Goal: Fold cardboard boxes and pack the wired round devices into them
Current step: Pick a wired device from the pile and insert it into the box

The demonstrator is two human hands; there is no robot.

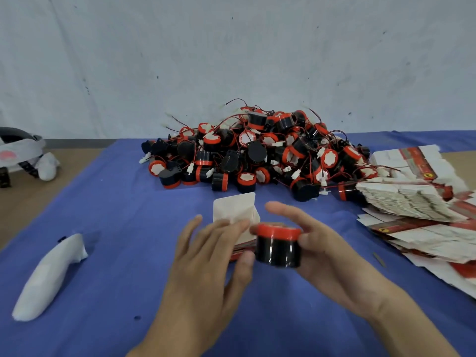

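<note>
Round device (278, 244) sits pinched in the right hand (324, 249); left hand (213, 249) clasps the folded box (235, 215).

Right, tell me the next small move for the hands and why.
Probably slide the round device leftward into the open box. The right hand grips the device right beside the box, which the left hand steadies with its flap raised, so the opening looks ready.
</note>
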